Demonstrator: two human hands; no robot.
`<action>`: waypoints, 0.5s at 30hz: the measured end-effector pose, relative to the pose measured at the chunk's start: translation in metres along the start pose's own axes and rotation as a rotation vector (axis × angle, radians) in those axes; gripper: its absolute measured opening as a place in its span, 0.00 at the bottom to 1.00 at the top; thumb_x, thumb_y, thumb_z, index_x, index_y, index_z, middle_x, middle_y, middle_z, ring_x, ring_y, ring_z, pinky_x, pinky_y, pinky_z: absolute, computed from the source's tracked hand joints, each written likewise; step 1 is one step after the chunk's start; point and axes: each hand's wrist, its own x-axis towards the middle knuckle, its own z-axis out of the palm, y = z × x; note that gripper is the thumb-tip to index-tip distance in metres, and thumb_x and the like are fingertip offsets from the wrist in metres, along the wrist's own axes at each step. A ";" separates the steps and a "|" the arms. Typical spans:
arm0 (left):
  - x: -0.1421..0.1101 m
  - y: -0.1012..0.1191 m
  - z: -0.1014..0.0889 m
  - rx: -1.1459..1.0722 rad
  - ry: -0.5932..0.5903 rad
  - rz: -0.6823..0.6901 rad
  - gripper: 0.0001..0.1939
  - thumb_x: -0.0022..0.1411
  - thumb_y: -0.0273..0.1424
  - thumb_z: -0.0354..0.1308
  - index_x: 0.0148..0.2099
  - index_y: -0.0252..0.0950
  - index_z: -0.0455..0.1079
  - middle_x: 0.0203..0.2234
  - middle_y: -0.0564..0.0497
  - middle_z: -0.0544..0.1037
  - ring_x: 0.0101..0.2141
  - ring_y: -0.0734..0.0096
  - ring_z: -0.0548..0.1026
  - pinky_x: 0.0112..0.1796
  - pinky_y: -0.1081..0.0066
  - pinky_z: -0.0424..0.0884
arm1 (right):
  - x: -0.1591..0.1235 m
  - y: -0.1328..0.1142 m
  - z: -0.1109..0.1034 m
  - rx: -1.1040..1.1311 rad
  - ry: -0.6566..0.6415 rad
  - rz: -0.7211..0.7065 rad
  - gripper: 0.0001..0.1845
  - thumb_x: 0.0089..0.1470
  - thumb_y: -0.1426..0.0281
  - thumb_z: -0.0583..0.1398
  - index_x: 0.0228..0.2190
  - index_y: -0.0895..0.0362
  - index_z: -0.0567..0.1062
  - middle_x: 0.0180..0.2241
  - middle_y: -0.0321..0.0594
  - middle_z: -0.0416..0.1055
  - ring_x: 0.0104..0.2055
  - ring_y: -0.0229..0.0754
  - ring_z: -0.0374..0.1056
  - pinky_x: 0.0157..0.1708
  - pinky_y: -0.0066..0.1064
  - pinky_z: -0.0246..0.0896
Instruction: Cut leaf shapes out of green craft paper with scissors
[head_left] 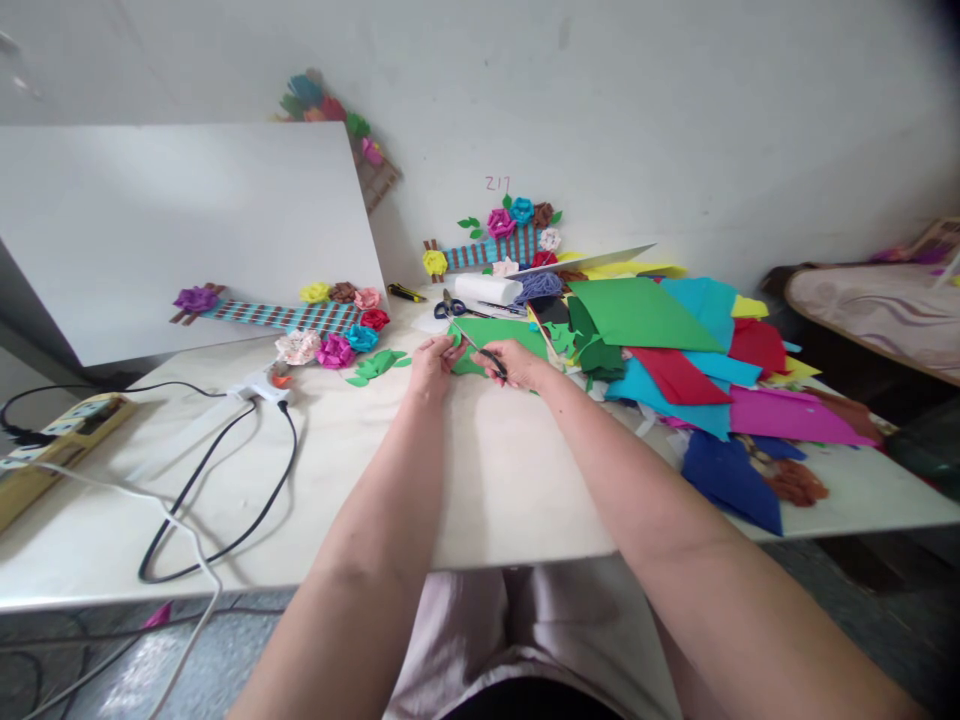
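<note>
My right hand (517,362) is closed around the dark handles of a pair of scissors (495,364), whose blades point up and left toward my other hand. My left hand (435,362) pinches a small piece of green paper (455,338) close to the blades. Whether the blades touch that paper I cannot tell. Beneath and behind both hands lies a green sheet (517,330) on the white table (510,480). Left of my left hand is a small heap of cut green paper leaves (381,366). A second pair of scissors with blue handles (450,309) lies just beyond.
Coloured sheets (652,315) and scraps pile up on the right. Two woven pieces with paper flowers, one on the left (281,316) and one by the wall (491,248), sit behind. A yellow cutter (406,293), a glue gun (259,388) and cords are also there.
</note>
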 end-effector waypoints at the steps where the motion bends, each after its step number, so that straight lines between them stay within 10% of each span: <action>1: 0.000 0.000 0.000 0.000 0.003 0.000 0.07 0.44 0.20 0.63 0.22 0.32 0.67 0.16 0.53 0.71 0.23 0.72 0.75 0.37 0.68 0.76 | 0.000 -0.001 0.000 0.001 0.000 0.003 0.12 0.51 0.68 0.62 0.23 0.59 0.66 0.13 0.27 0.60 0.09 0.27 0.53 0.06 0.20 0.38; 15: -0.002 0.001 0.000 0.007 -0.004 0.002 0.07 0.45 0.19 0.60 0.22 0.33 0.66 0.15 0.54 0.69 0.23 0.72 0.74 0.38 0.66 0.76 | 0.002 0.002 -0.001 0.037 -0.027 -0.006 0.12 0.50 0.68 0.62 0.22 0.59 0.65 0.13 0.27 0.60 0.10 0.27 0.52 0.07 0.20 0.39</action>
